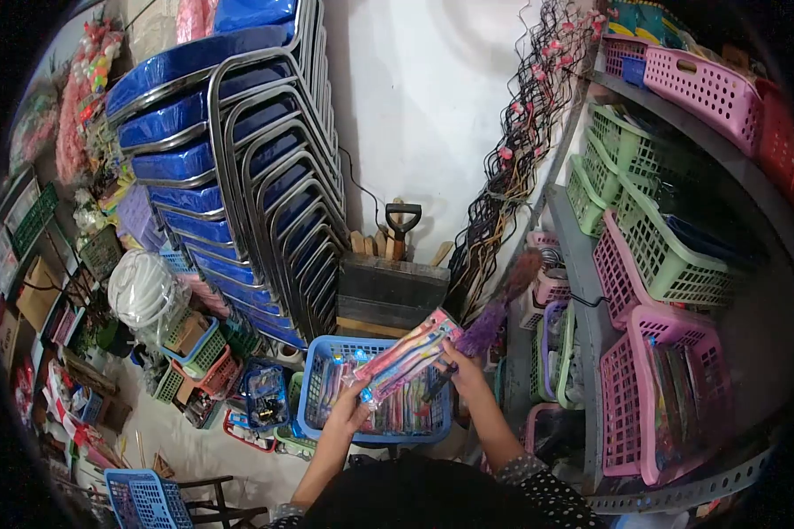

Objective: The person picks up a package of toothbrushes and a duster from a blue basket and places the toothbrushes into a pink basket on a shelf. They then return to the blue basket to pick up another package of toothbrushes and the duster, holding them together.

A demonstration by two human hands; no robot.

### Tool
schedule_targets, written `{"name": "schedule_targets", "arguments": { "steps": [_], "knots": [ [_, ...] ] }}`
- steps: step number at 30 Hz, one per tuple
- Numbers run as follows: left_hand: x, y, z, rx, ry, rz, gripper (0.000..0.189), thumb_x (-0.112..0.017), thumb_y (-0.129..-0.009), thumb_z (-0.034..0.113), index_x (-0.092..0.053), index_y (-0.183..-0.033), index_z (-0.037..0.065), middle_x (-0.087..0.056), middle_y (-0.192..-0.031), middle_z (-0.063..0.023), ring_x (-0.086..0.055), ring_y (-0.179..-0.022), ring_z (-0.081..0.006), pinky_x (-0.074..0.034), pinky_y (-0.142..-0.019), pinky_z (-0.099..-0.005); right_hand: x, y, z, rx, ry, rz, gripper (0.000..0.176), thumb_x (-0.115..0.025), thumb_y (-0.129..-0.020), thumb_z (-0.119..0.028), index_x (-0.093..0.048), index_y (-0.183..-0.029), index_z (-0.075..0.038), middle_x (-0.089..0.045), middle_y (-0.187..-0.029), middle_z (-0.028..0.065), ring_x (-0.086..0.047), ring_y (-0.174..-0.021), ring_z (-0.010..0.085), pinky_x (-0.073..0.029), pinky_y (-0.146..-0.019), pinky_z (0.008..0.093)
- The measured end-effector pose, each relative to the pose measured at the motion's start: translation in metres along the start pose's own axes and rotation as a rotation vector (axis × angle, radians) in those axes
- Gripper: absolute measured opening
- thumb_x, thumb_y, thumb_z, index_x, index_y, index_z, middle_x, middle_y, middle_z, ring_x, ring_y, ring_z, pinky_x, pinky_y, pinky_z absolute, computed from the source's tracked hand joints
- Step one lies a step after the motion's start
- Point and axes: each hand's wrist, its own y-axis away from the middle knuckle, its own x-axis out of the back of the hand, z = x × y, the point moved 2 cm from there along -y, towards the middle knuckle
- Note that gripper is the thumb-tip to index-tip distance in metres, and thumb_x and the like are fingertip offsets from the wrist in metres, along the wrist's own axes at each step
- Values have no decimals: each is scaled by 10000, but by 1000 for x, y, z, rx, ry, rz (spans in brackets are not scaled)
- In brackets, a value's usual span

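Long, thin plastic packets (406,360) with pink cards and colourful strips inside are held up at a slant between my hands. What the packets contain is too small to tell. My left hand (351,408) is closed on their lower left end, thumb on top. My right hand (463,368) grips the upper right end. Directly below is a blue plastic basket (305,408), filled with similar upright packets (397,419). A purple fluffy duster (483,331) stands just beyond my right hand.
Blue-seated stacked chairs (176,163) rise at the left. Metal shelves (582,264) on the right hold a pink basket (622,414) and green baskets (670,264). Behind the blue basket are a dark box (393,286) and a black-handled tool (402,216). Another blue basket (146,498) sits lower left.
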Motion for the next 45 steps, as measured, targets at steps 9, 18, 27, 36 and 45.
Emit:
{"name": "schedule_targets", "arguments": {
  "steps": [9,18,27,36,45],
  "knots": [
    [1,7,13,-294,-38,55,335,-501,-879,154,-460,-1175,2,-561,-1083,-134,-582,-940,-220,-485,-830,-321,65,42,20,635,1117,27,379,-704,-686,-116,-554,-1018,-11,-608,-950,157,-617,-820,275,-491,-675,380],
    [26,-17,11,-199,140,20,311,-526,-875,185,-483,-1143,35,-575,-1065,-89,-582,-951,-199,-506,-787,-368,89,58,29,240,1402,244,344,-654,-622,-101,-599,-953,-24,-619,-817,202,-600,-796,362,-469,-706,387],
    [58,-39,5,-276,69,-78,299,-523,-863,137,-480,-1140,31,-554,-1094,-99,-570,-947,-220,-482,-817,-343,77,76,31,548,1430,203,275,-609,-718,-215,-602,-896,-5,-601,-822,219,-571,-774,409,-458,-650,428],
    [103,-57,20,-181,336,-196,295,-510,-876,163,-485,-1149,52,-541,-1129,-86,-576,-928,-186,-497,-755,-308,56,73,49,646,1508,82,260,-612,-715,-236,-613,-837,-5,-586,-764,226,-563,-747,417,-449,-651,444],
    [82,-16,87,-127,134,-32,316,-494,-893,175,-467,-1164,14,-554,-1062,-83,-574,-914,-201,-501,-787,-325,33,63,87,416,1684,350,257,-586,-739,-180,-620,-968,-69,-601,-817,189,-575,-763,389,-455,-654,457]
  ]
}}
